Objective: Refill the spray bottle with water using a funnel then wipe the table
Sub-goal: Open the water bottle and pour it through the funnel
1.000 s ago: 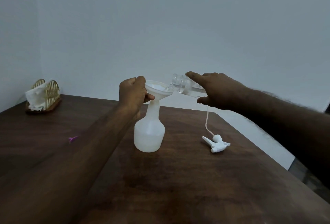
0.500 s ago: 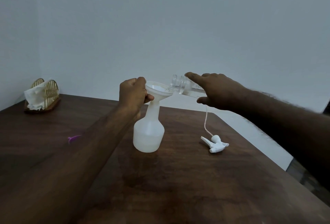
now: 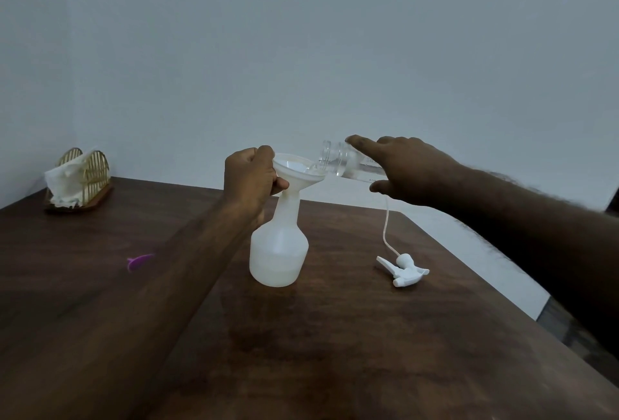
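One white spray bottle (image 3: 278,252) upright on the surface (image 3: 335,336), one funnel (image 3: 298,170) in its neck, gripped by left hand (image 3: 249,178) fingers. One clear water bottle (image 3: 345,165), tilted over the funnel, held by right hand (image 3: 408,168) fingers; one detached sprayer head (image 3: 403,270); one napkin holder (image 3: 82,178).

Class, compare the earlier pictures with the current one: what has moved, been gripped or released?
Nothing visibly changed. The left hand grips the funnel on the spray bottle as before; the right hand keeps the clear bottle tipped over it. The spray head lies where it was.
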Action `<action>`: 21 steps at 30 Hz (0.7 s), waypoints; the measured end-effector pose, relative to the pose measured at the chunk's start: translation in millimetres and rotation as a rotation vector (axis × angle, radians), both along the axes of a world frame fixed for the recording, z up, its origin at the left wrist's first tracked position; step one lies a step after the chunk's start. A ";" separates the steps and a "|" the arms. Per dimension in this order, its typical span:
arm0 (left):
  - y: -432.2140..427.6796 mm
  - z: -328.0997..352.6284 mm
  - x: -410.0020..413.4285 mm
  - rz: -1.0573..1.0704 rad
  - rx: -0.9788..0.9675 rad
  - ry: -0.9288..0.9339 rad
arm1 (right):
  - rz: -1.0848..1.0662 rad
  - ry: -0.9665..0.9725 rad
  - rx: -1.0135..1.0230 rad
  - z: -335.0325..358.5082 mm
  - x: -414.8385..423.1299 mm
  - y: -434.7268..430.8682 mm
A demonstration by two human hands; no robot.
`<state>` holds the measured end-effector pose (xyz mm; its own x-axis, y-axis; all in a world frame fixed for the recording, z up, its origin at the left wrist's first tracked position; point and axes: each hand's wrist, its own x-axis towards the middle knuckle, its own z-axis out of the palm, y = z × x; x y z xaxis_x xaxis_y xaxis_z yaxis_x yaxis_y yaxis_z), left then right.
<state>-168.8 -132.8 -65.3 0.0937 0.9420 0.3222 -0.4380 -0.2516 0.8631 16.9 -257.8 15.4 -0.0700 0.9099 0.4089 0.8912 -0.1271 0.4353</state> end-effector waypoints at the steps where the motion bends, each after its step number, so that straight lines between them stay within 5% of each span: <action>1: -0.4 -0.1 0.0 0.001 0.002 0.001 | 0.001 0.001 0.002 0.2 0.3 0.0; 21: -2.6 0.8 0.2 -0.013 -0.002 -0.003 | -0.008 -0.033 0.012 2.1 2.5 -0.7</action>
